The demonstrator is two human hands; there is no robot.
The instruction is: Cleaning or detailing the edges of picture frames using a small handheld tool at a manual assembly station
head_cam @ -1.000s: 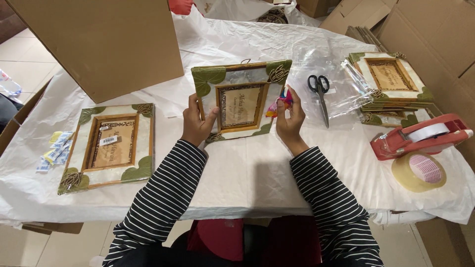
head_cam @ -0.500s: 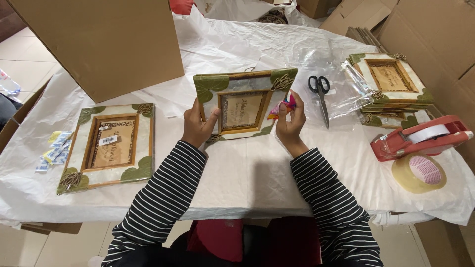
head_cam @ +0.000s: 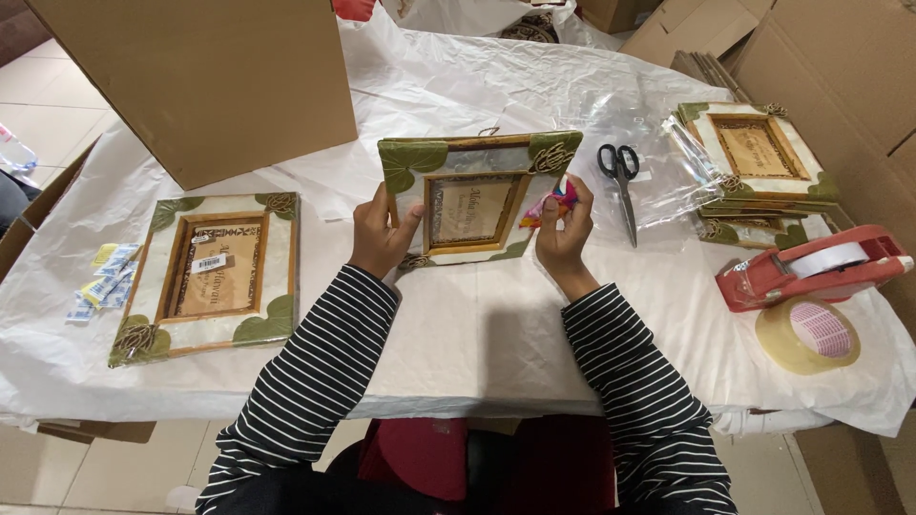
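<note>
Picture frame (head_cam: 474,195) with green leaf corners, held tilted up off the white plastic sheet (head_cam: 477,324) near the middle of the counter. Left hand (head_cam: 379,234) closed on its left edge, thumb across the front, fingers behind. Right hand (head_cam: 563,229) at its right edge, fingers curled and pinched around a small pink and blue object (head_cam: 553,202) pressed against the frame's lower right part; kind of object too small to tell. Striped sleeves reaching in from the near edge.

Toward the left edge, a second matching frame (head_cam: 212,272) lying flat, a small pile of yellow and blue slips (head_cam: 103,286) just beside it at the very edge. Behind that, a tall cardboard box (head_cam: 205,76) standing along the far left, well apart from the hands. Just right of the right hand, black scissors (head_cam: 620,181) lying on clear wrap. Toward the far right corner, a stack of frames (head_cam: 759,167). At the right edge, a red tape dispenser (head_cam: 811,267) with a roll of clear tape (head_cam: 806,334) just beside it, toward the near right corner.

Bare sheet between the held frame and the near edge, open on both sides of the forearms.
</note>
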